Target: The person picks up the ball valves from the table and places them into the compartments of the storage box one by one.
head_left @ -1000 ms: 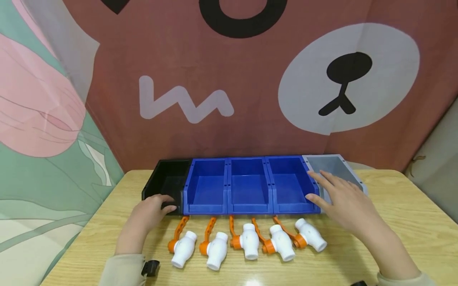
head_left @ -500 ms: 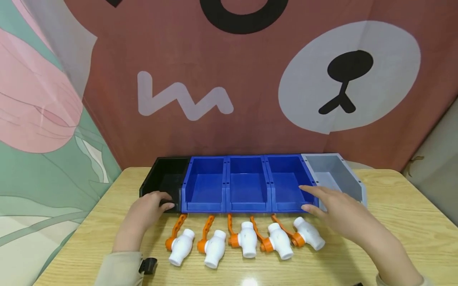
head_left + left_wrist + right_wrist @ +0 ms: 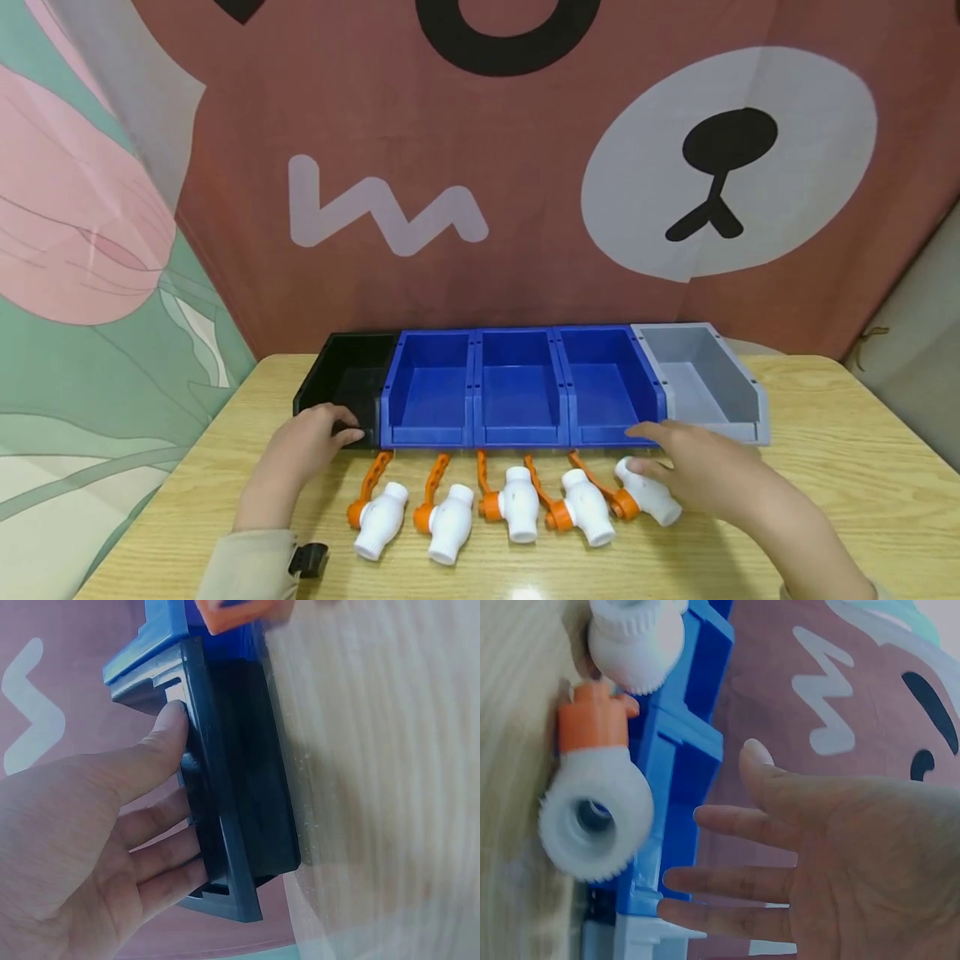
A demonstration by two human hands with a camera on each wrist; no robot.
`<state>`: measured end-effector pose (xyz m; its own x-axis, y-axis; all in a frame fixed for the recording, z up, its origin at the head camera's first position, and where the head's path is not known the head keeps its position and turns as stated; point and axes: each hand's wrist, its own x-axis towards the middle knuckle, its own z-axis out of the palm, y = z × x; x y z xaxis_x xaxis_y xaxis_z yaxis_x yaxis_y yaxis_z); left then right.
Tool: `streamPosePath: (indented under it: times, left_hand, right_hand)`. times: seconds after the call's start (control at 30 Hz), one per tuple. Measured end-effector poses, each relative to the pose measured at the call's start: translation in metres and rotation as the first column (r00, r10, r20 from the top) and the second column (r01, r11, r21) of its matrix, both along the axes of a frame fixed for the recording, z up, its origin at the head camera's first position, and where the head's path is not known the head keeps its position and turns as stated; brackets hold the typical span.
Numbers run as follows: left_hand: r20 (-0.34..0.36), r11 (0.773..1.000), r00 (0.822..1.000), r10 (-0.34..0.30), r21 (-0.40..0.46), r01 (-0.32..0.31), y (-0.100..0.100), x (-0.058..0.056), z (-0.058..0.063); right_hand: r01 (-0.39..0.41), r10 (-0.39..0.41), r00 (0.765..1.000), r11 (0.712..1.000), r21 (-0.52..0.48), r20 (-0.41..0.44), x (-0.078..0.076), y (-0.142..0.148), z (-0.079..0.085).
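A row of several white plastic ball valves with orange lever handles lies on the wooden table. The rightmost ball valve point(image 3: 658, 500) is beneath my right hand point(image 3: 712, 468), whose thumb overlaps its top end in the head view. In the right wrist view that hand's fingers point(image 3: 735, 919) are straight and spread, apart from the valve body point(image 3: 592, 814), with nothing between them. At the far left, my left hand point(image 3: 313, 440) rests at the front of the black bin point(image 3: 352, 362). Its thumb point(image 3: 171, 724) touches the rim while the other fingers lie loosely along the bin's edge.
Three blue bins point(image 3: 522, 436) stand side by side between the black bin and a grey bin point(image 3: 731, 375), behind the valves. A printed cloth point(image 3: 450, 283) hangs behind the table point(image 3: 832, 450). Handle ends of the valves point toward the bin fronts.
My right hand has come down and toward me, from over the grey and right blue bins to above the rightmost ball valve. The left hand stays at the black bin.
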<state>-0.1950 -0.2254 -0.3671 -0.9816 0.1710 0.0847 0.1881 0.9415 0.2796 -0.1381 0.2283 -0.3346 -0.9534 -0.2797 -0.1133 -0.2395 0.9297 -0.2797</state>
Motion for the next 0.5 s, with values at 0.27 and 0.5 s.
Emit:
streamPosePath:
  times: [0.27,0.5]
  left_hand:
    - [-0.003,1.0,1.0,0.002,-0.015,-0.002,0.0,-0.002,-0.002]
    - [-0.008,1.0,1.0,0.006,-0.019,-0.007,0.0,-0.002,-0.002]
  right_hand:
    - [-0.014,0.019,0.999,0.994,0.109,-0.05,0.0,-0.009,-0.01]
    - [-0.004,0.003,1.0,0.994,0.112,0.001,-0.001,-0.01,-0.016]
